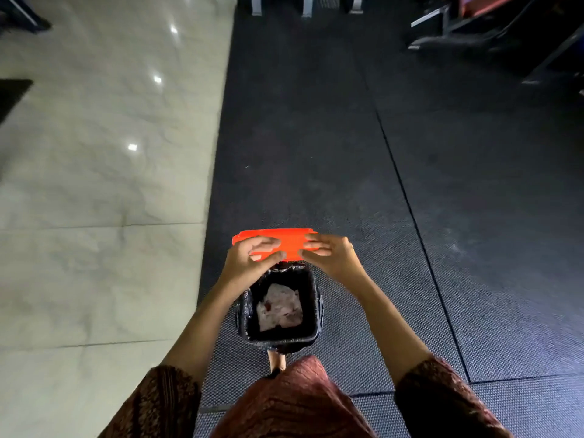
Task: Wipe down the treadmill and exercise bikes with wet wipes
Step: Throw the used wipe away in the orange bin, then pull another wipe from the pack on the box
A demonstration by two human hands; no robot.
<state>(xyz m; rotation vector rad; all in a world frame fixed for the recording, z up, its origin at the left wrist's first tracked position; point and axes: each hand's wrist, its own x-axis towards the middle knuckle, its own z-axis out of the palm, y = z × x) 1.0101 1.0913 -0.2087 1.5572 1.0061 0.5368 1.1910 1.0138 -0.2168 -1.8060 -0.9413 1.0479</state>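
Running left to right across the view, the orange pack [292, 243] is flat and rectangular, its long axis crosswise to the person and its broad face tilted up toward the camera. It is held in the air just above the far rim of a small black bin [281, 339], which has a dark liner and crumpled pale wipes [279, 306] lying in the bottom.

The bin stands on dark textured rubber matting [316, 137] laid in long strips with seams running away from the viewer. To the left lies glossy pale marble tile [94, 184] with ceiling lights reflected in it. Metal frames of gym equipment [467, 30] stand at the far right (too dark to tell which machines).

The left grip [252, 259] holds the pack's left half, fingers curled over the top face. The right grip [331, 252] holds the right end, fingers bent over the face near the middle. Both are bare hands, so the pack sits between them. A patterned maroon garment [294, 403] fills the bottom edge.
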